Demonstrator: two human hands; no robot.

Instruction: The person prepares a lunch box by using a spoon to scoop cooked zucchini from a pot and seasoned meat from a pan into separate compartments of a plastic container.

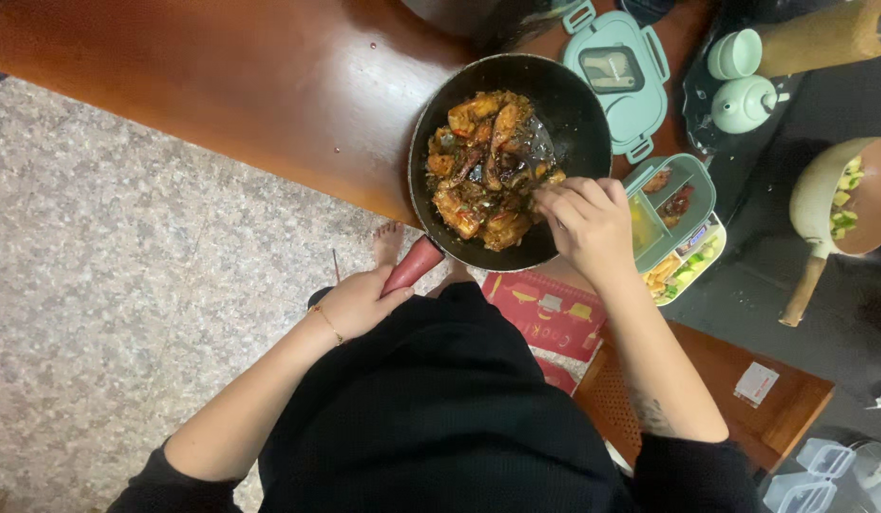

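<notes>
My left hand [357, 302] is clamped round the red handle [412, 265] of the pan [578, 114], held over the table [222, 85]. My right hand [585, 220] pinches a utensil in the saucy meat [483, 166] — serving, I judge. The next scoop must clear the rim to reach the lunchbox [699, 195] just beside.

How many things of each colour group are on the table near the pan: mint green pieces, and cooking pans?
Mint green pieces: 4 (lunch box lid, compartment lunch box, cup, small teapot)
Cooking pans: 2 (black pan with red handle, cream pan with wooden handle)
Total: 6
</notes>
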